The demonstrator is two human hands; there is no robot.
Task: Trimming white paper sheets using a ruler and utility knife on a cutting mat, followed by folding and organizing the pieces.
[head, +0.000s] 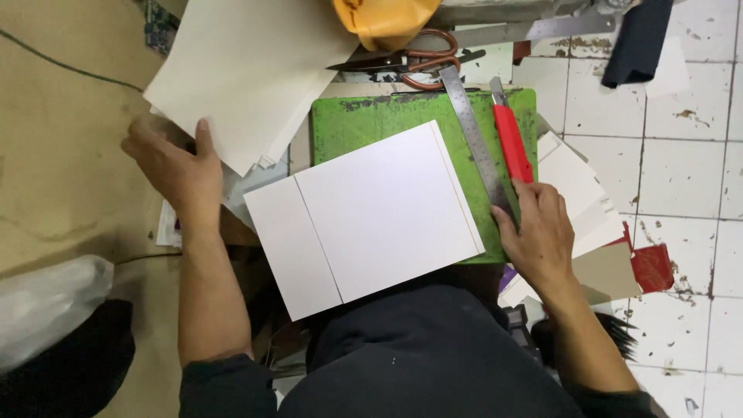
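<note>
A white card sheet (371, 217) lies tilted on a green cutting mat (364, 120), with a scored line near its left side and a thin line along its right edge. My right hand (538, 232) rests at the mat's right edge, its fingers on the lower end of a steel ruler (474, 135) and touching the handle of a red utility knife (512, 139). My left hand (174, 166) reaches left under a stack of cream paper sheets (248, 70), thumb on the stack's lower edge.
Scissors (410, 60) with brown handles lie behind the mat next to an orange object (383, 19). White card offcuts (576, 186) and a red scrap (652, 267) lie on the tiled floor at right. Brown cardboard (62, 139) covers the left.
</note>
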